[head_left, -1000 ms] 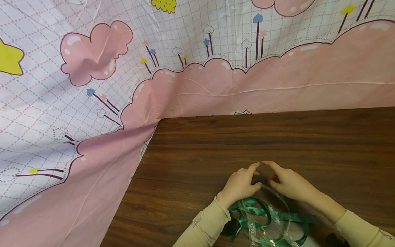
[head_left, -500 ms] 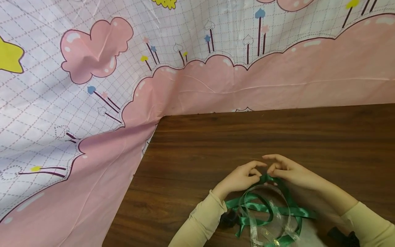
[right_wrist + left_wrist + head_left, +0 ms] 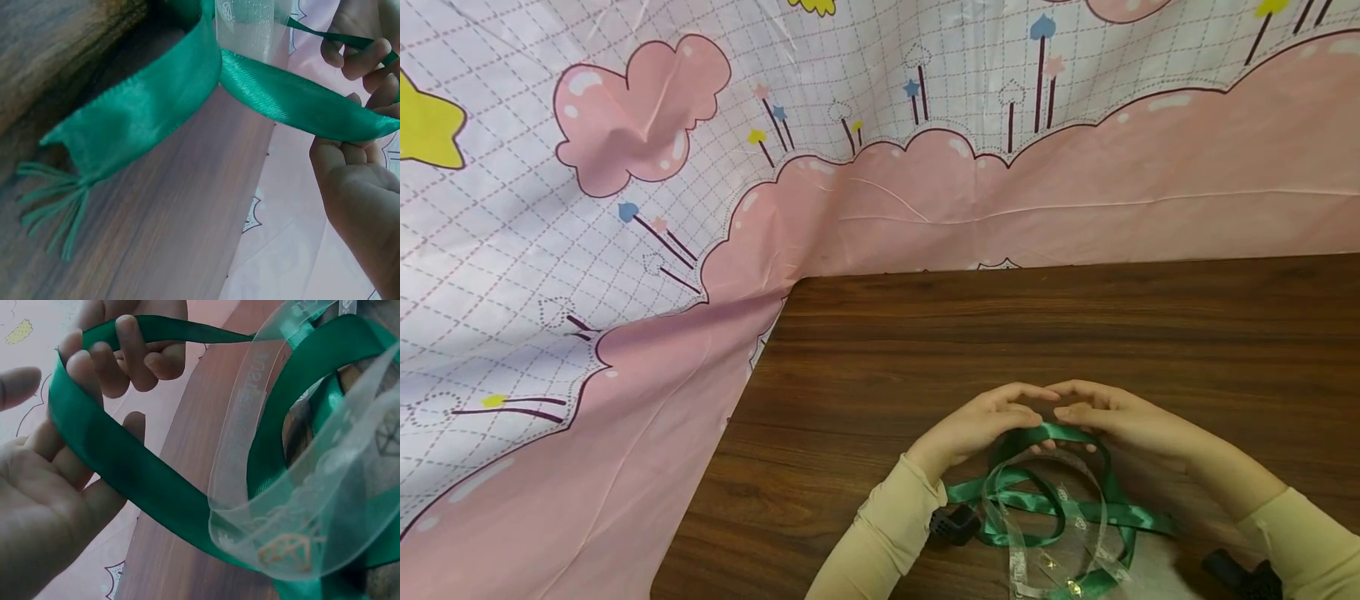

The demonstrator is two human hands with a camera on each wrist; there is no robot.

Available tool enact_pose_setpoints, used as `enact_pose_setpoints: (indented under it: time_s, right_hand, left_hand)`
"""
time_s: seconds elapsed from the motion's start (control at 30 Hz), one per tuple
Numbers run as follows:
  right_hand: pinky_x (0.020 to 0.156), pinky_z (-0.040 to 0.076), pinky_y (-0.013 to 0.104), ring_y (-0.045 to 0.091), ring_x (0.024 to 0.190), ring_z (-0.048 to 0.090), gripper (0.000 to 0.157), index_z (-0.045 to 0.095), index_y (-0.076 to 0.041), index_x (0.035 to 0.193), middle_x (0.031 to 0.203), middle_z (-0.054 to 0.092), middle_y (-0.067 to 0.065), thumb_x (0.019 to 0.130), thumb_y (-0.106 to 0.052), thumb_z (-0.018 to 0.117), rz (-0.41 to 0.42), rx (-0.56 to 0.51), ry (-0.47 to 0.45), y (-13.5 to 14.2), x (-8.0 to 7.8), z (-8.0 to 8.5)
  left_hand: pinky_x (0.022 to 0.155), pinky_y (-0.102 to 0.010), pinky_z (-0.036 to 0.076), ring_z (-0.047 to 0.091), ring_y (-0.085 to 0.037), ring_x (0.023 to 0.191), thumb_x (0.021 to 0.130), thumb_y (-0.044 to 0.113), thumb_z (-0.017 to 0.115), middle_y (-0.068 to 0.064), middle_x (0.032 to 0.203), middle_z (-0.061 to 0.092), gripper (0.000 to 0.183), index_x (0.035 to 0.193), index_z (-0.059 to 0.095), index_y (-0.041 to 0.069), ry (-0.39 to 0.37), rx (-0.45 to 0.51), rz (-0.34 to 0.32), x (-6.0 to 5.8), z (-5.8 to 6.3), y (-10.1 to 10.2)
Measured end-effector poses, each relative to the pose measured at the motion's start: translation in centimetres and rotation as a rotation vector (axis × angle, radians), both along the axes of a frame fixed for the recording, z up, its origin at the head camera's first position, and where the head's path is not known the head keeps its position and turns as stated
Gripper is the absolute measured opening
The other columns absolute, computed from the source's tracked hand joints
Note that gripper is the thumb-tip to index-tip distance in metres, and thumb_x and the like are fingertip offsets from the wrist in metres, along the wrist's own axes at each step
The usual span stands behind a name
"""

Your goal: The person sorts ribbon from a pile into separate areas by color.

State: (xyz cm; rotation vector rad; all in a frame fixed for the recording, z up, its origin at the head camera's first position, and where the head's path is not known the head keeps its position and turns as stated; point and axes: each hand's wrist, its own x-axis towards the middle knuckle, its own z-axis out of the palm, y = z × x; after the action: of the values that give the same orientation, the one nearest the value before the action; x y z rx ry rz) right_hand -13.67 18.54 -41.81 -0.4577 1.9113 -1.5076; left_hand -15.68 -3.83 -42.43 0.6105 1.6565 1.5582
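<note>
Both hands hold a loop of shiny green satin ribbon (image 3: 1060,432) just above the table. My left hand (image 3: 973,429) has its fingers curved under the ribbon, while its thumb stands apart from it in the left wrist view. The right hand (image 3: 1142,425) faces it, fingers curled under the same loop, fingertips almost meeting the left ones. Below hang or lie further green loops and a sheer ribbon (image 3: 1017,554) with pale lettering and gold marks. A cut green end (image 3: 140,106) with frayed threads (image 3: 59,206) shows in the right wrist view.
The dark wood-grain table (image 3: 880,358) ends at a pink and white patterned cloth (image 3: 887,208) behind and to the left. Black devices sit at the left wrist (image 3: 955,525) and the right wrist (image 3: 1243,575). A pale translucent sheet (image 3: 1157,571) lies under the ribbons.
The hands came together and lifted a green ribbon loop into view between them. Over the last half second the fingers shifted along it and the loop widened.
</note>
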Motion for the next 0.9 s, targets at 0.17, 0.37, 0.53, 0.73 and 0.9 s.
enact_pose_setpoints:
  time_s: [0.17, 0.37, 0.53, 0.73, 0.9]
  right_hand:
    - [0.082, 0.040, 0.040, 0.024, 0.099, 0.051, 0.041, 0.029, -0.015, 0.134, 0.120, 0.049, 0.017, 0.095, -0.026, 0.035, -0.022, 0.016, 0.009, 0.3, 0.2, 0.5]
    - [0.082, 0.037, 0.053, 0.040, 0.120, 0.029, 0.041, 0.028, -0.021, 0.136, 0.141, 0.018, 0.016, 0.095, -0.027, 0.034, -0.055, 0.042, 0.027, 0.8, 0.5, 0.6]
    - [0.083, 0.033, 0.059, 0.044, 0.126, 0.018, 0.041, 0.028, -0.021, 0.137, 0.145, 0.014, 0.010, 0.096, -0.024, 0.031, -0.058, 0.009, 0.041, 1.6, 0.5, 0.7]
    - [0.090, 0.029, 0.050, 0.013, 0.119, 0.029, 0.043, 0.020, -0.018, 0.140, 0.144, 0.016, -0.003, 0.097, -0.019, 0.024, -0.012, -0.127, 0.003, 2.5, 0.4, 0.8]
    - [0.086, 0.030, 0.039, 0.002, 0.112, 0.033, 0.043, 0.016, -0.015, 0.141, 0.144, 0.013, -0.005, 0.098, -0.016, 0.021, 0.006, -0.220, -0.029, 3.4, 0.4, 0.7]
  left_hand:
    - [0.085, -0.029, 0.045, 0.061, -0.017, 0.082, 0.092, 0.016, 0.044, -0.033, 0.106, 0.055, 0.034, 0.126, 0.043, 0.022, -0.026, 0.031, 0.005, -0.1, 0.1, -0.4]
    - [0.090, -0.029, 0.041, 0.058, -0.016, 0.090, 0.090, 0.021, 0.048, -0.018, 0.108, 0.059, 0.034, 0.124, 0.046, 0.028, -0.005, -0.036, 0.040, -0.1, -0.1, -1.2]
    - [0.089, -0.028, 0.041, 0.060, -0.014, 0.078, 0.089, 0.021, 0.049, -0.008, 0.089, 0.064, 0.038, 0.127, 0.043, 0.022, -0.028, 0.018, 0.046, -0.3, -0.3, -2.1]
    - [0.080, -0.030, 0.045, 0.058, -0.012, 0.069, 0.088, 0.014, 0.051, 0.003, 0.082, 0.061, 0.040, 0.127, 0.042, 0.016, -0.021, 0.085, 0.080, -0.4, 0.2, -2.9]
    - [0.064, -0.027, 0.045, 0.056, -0.011, 0.064, 0.087, 0.012, 0.052, 0.004, 0.085, 0.059, 0.040, 0.126, 0.044, 0.019, -0.006, 0.101, 0.122, -0.6, 0.6, -3.5]
